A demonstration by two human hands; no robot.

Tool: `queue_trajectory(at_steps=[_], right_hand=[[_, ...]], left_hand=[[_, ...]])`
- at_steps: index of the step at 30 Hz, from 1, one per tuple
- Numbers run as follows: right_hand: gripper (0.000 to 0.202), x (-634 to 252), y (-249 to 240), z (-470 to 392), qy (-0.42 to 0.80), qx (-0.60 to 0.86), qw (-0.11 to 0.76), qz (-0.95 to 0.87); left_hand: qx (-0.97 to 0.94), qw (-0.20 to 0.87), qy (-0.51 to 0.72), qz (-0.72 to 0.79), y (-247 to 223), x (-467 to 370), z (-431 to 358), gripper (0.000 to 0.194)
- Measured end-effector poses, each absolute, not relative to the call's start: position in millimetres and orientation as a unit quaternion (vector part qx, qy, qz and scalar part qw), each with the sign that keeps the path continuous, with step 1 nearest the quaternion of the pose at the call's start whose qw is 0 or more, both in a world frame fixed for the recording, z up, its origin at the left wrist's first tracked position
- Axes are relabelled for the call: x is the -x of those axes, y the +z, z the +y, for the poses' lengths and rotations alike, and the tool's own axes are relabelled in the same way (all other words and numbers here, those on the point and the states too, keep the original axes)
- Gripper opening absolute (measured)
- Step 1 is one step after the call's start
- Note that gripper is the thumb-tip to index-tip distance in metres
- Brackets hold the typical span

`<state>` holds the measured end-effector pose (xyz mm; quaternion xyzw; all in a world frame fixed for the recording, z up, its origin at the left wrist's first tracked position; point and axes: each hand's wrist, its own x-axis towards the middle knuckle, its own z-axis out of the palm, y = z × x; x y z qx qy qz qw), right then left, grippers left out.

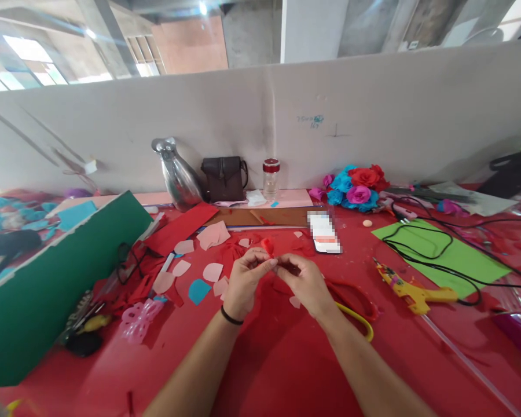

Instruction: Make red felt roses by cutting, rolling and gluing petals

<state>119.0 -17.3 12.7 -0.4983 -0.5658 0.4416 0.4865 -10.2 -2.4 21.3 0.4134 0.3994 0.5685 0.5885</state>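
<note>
Grip, left: your left hand (248, 275), with a black band (231, 316) at the wrist, has thumb and fingers closed in a pinch on a small bright-red folded paper-like bud (267, 245). Grip, right: thumb and fingertips of your right hand (303, 282) are pinched closed at the bud's lower end, meeting your left fingertips. Bud position: raised between both hands above the glossy red tabletop (282, 376), its rounded top showing above your left fingers.

Near your left hand: loose pale-pink petal-shaped pieces (212, 272) and one blue petal-shaped piece (199, 291). Beside your right forearm: a curved yellow loop (369, 331), partly hidden.

Beyond your hands: a white-screened phone (324, 233), display pixelated. Farther right: a yellow glue gun (419, 296), near a lime-green sheet (473, 258) crossed by black cable (406, 251).

Back, along the pale partition (226, 116), you have, left to right, a silver metal jug (180, 176), a dark brown bag (223, 178), a clear jar with a red lid (271, 179), then a bunch of blue, red and magenta paper flowers (359, 186). Far left: an upright green board (69, 284)
</note>
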Motion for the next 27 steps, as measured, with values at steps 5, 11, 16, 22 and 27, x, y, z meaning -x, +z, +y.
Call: queue_trajectory(at_steps=[5, 11, 16, 22, 27], right_hand=[[0.017, -121, 12, -16, 0.434, 0.501, 0.489, -0.567], [0.021, -117, 14, -17, 0.446, 0.497, 0.490, -0.560], [0.022, -119, 13, -16, 0.403, 0.522, 0.475, -0.583], [0.013, -145, 16, -8, 0.293, 0.598, 0.465, -0.583], [0.013, -155, 12, -5, 0.194, 0.656, 0.313, -0.659]], left_hand=[[-0.416, 0.600, 0.554, 0.400, 21, 10, -2, 0.019], [-0.439, 0.600, 0.532, 0.405, 15, 16, 3, 0.018], [-0.477, 0.577, 0.522, 0.409, 13, 16, 5, 0.016], [-0.447, 0.559, 0.584, 0.384, 15, 22, 12, 0.022], [-0.441, 0.515, 0.607, 0.414, 15, 28, 16, 0.022]])
